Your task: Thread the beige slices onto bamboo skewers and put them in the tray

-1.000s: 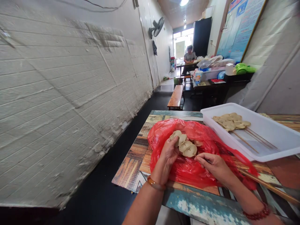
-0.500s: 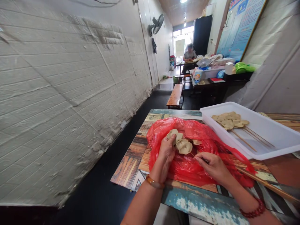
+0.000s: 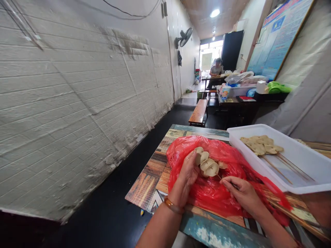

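My left hand (image 3: 187, 175) is closed on a stack of beige round food slices (image 3: 207, 163) threaded on a thin wooden skewer (image 3: 218, 176). The skewer's bare end is pinched in my right hand (image 3: 239, 191). Both hands rest over a crumpled red plastic bag (image 3: 214, 193) on the patterned table (image 3: 147, 181). A loose slice (image 3: 222, 165) lies in the bag behind the skewer.
A white plastic tray (image 3: 297, 153) at the right holds finished skewers of slices (image 3: 261, 146). Loose bamboo skewers lie along the table's right side (image 3: 297, 210). A brick wall (image 3: 77, 103) runs on the left, with a bench (image 3: 198, 112) ahead. A person (image 3: 216, 69) sits at a far table.
The camera shifted slightly, so the scene sits a little lower and to the right. My hands keep their grip on the slices and skewer, which have barely moved.
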`<state>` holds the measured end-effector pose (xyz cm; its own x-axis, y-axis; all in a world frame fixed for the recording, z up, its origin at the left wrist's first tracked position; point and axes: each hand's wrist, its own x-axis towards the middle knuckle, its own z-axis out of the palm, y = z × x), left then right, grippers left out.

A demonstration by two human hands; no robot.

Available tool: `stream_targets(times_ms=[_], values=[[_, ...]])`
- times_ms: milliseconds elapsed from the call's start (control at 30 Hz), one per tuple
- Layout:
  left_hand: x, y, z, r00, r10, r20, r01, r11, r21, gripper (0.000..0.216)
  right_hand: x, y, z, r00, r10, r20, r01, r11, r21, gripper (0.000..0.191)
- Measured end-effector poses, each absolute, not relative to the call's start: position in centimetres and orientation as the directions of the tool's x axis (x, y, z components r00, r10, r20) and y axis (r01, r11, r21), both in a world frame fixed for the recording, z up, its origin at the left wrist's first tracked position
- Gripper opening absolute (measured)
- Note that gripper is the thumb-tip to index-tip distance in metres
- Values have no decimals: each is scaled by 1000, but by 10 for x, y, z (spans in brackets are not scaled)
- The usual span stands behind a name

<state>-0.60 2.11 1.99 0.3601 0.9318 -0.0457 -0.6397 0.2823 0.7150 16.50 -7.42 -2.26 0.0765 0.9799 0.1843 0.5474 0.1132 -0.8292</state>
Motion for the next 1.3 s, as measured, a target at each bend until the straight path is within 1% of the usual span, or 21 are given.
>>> stream_targets(times_ms=[100,167,233,267,333,467,600,700,800,900,1000,1067,1133,1300], values=[[-10,22,22,375,926,-33,-670,296,681,28,168,-74,-26,67,992,107,502,59,-863,35],[-11,25,21,405,914,-21,-680,316,662,33,168,-73,-26,71,994,84,480,40,-876,35],[-10,28,20,399,916,-25,-685,317,656,30,167,-72,-25,81,993,88,480,39,-876,35],[-10,29,19,378,925,-33,-686,304,660,26,166,-72,-24,88,991,99,488,44,-872,35],[-9,31,18,359,933,-19,-667,270,694,20,164,-71,-20,88,987,133,513,69,-856,35],[-7,39,17,367,927,-77,-642,312,700,21,165,-67,-14,91,976,197,545,117,-830,33],[-6,43,16,344,935,-84,-645,301,703,17,171,-65,-12,51,937,347,638,237,-733,21],[-5,42,17,343,937,-73,-639,289,713,18,172,-66,-10,43,908,416,681,278,-678,19],[-6,40,19,370,926,-82,-618,311,722,21,170,-68,-2,97,876,473,685,286,-670,21],[-6,39,22,448,888,-103,-571,373,731,29,179,-73,15,182,832,524,692,271,-669,22],[-6,38,25,507,855,-110,-522,406,750,35,208,-81,42,271,785,557,734,206,-647,22],[-5,38,25,517,848,-119,-497,411,765,35,240,-84,60,340,758,556,789,92,-608,25],[-4,38,24,520,845,-127,-471,408,782,33,275,-85,76,398,765,507,845,-90,-528,29],[0,38,24,513,845,-152,-419,401,815,30,344,-68,87,457,801,387,847,-260,-464,24]])
